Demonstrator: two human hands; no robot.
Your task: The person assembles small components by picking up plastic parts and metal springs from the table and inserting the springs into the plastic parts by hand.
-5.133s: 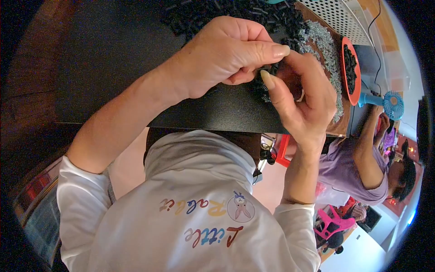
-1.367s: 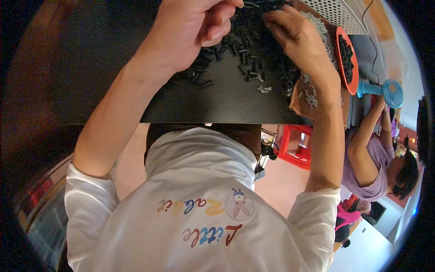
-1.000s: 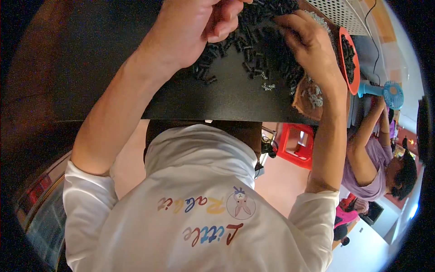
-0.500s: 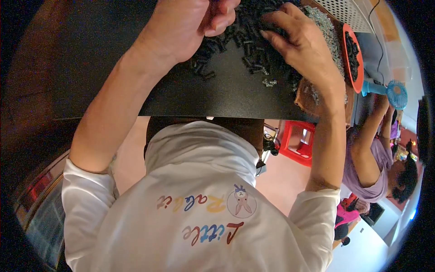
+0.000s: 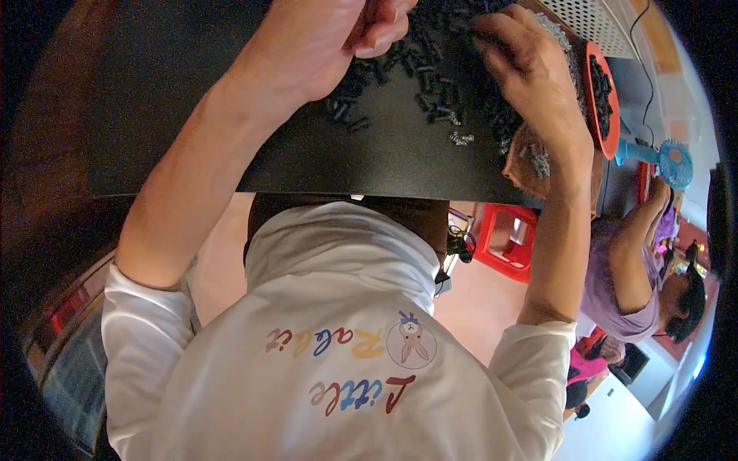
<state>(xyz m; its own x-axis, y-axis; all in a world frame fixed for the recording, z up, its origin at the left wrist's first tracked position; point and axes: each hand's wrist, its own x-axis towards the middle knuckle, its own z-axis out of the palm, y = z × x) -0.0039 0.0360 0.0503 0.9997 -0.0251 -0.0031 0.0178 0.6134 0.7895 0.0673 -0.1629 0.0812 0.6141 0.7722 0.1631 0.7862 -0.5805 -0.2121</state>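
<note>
My left hand [image 5: 323, 50] is at the top edge of the view with its fingers curled in; whatever they hold is hidden. Small black cylindrical pieces [image 5: 434, 77] lie scattered on the dark tabletop [image 5: 346, 157] between my hands. Over the right part of these pieces, beside a heap of small silver metal parts [image 5: 573, 58], is my right hand [image 5: 534, 73]. Its fingers are bent and smeared by motion, so their grip is unclear. A few loose silver parts [image 5: 461, 138] sit nearer the table's front edge. Brown material [image 5: 523, 173] under the heap shows below my right wrist.
An orange dish [image 5: 613, 142] of black pieces stands on the right, with a small blue fan [image 5: 676, 164] by it. Behind is a white perforated basket [image 5: 603, 27]. A red stool [image 5: 503, 261] stands below the table edge. Another person in purple [image 5: 626, 300] sits at the right.
My right hand has shifted a little to the right, away from the middle of the black pieces. My left hand stays curled, barely moved. The other person's arm has moved slightly.
</note>
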